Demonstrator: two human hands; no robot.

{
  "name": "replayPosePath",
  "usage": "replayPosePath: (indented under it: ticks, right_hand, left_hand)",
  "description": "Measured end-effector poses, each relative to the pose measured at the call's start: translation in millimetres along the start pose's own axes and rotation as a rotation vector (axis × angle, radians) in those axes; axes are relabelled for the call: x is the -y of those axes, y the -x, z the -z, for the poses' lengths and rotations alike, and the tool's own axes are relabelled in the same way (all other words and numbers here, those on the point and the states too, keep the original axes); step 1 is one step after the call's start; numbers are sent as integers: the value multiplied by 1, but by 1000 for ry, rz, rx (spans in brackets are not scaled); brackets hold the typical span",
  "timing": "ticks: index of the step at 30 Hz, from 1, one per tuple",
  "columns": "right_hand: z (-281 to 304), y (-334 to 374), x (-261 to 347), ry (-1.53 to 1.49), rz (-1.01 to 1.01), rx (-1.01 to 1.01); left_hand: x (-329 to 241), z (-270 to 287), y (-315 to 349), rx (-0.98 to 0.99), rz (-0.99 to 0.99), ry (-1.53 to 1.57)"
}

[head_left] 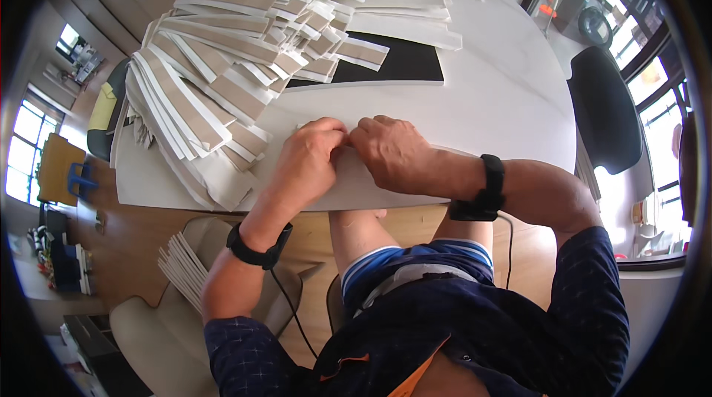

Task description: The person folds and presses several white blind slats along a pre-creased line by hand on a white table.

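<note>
My left hand (pixel 305 158) and my right hand (pixel 389 151) meet above the near part of a white table (pixel 512 93). Fingers and thumbs on both are closed in a pinch, fingertips almost touching. Whatever they pinch is mostly hidden by the fingers; a pale edge shows beside them, too little to name. Left of and beyond my left hand spreads a large heap of white paper strips with beige bands (pixel 182 96), overlapping and fanned out. Some strips hang near the table's front left edge.
A flat black board (pixel 411 63) lies under part of the heap. More white strips (pixel 408 22) lie at the far side. A dark chair (pixel 604 107) stands at the right. On a beige chair (pixel 141 330) at lower left rests a stack of pale strips (pixel 182 267). Cables hang from both wristbands.
</note>
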State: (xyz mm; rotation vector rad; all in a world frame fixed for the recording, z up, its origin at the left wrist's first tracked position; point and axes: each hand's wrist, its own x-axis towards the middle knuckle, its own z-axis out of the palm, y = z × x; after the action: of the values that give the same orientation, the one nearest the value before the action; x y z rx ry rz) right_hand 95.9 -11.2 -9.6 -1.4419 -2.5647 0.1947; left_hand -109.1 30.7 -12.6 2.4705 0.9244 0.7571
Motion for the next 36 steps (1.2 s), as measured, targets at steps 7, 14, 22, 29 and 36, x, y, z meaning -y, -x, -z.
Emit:
replayPosePath:
  ticks: [7,14,22,29,36]
  right_hand:
    - [1,0,2,3,43,-47]
    - [3,-1,7,16,19,-15]
    - [3,2,9,5,23,-76]
    - [5,2,13,24,32,-65]
    - [5,3,14,6,20,-67]
  left_hand:
    - [-1,1,3,-85,-110,-206]
    - [-2,6,7,21,-129,-396]
    - [2,19,16,-37,-55,-204]
    - [18,32,20,3,-47,-209]
    - [21,30,25,-6,-118,-380]
